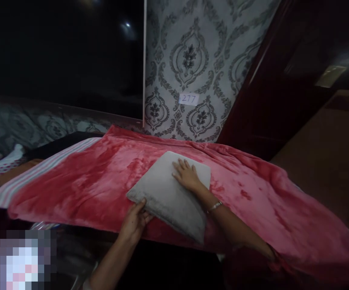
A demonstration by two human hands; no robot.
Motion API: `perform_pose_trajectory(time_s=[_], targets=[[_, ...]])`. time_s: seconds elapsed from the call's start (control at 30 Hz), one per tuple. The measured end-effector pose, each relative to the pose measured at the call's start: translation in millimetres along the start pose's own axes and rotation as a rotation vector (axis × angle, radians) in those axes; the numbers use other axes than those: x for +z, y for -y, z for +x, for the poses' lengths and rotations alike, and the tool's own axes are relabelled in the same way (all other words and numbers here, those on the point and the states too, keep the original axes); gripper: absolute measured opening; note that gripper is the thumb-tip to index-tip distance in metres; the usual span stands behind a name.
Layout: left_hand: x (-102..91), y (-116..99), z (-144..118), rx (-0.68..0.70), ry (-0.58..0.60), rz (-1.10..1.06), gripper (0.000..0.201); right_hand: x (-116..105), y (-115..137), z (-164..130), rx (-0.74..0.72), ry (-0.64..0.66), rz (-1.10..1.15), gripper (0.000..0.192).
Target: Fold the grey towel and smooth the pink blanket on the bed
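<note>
Gray pillow (170,195) lying flat on the red blanket (80,185), close to the near edge. Already set down, not yet let go. Left hand (134,225) pinching the near left corner, fingers curled on it. Right hand (186,175) pressing on top, fingers spread out flat, gripping nothing. Looks squarish, though hard to tell in the dim light. Turned like a diamond, long way from far left to near right. Far corner toward the patterned wall (192,60).
</note>
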State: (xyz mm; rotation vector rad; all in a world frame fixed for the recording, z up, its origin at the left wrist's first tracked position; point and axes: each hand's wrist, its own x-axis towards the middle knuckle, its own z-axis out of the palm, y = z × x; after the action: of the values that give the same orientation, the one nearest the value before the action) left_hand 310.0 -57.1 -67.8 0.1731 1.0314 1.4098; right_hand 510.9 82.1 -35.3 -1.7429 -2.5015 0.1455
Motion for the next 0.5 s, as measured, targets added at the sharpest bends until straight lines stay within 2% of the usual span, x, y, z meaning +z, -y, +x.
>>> perform_pose_trajectory(time_s=[0.07,0.13,0.2,0.33,0.4,0.5], targets=[[1.0,-1,1,0.008,0.003,-0.012,0.017,8,-8,-20,-0.205,0.016,0.021,0.064],[1.4,-1,1,0.015,0.016,-0.008,0.017,17,-22,-35,-0.263,0.042,0.040,0.062],[1.0,-1,2,0.020,0.020,-0.001,0.017,21,-43,-39,-0.115,0.021,0.041,0.059],[-1.0,0,4,0.033,0.032,0.009,0.018,17,-86,-36,0.318,-0.114,0.134,0.058],[-1.4,-1,4,0.035,0.038,0.007,0.019,17,-97,-40,0.417,-0.184,0.225,0.060],[-0.5,-1,4,0.029,0.025,0.000,0.019,31,-98,-61,0.417,-0.333,0.397,0.067]])
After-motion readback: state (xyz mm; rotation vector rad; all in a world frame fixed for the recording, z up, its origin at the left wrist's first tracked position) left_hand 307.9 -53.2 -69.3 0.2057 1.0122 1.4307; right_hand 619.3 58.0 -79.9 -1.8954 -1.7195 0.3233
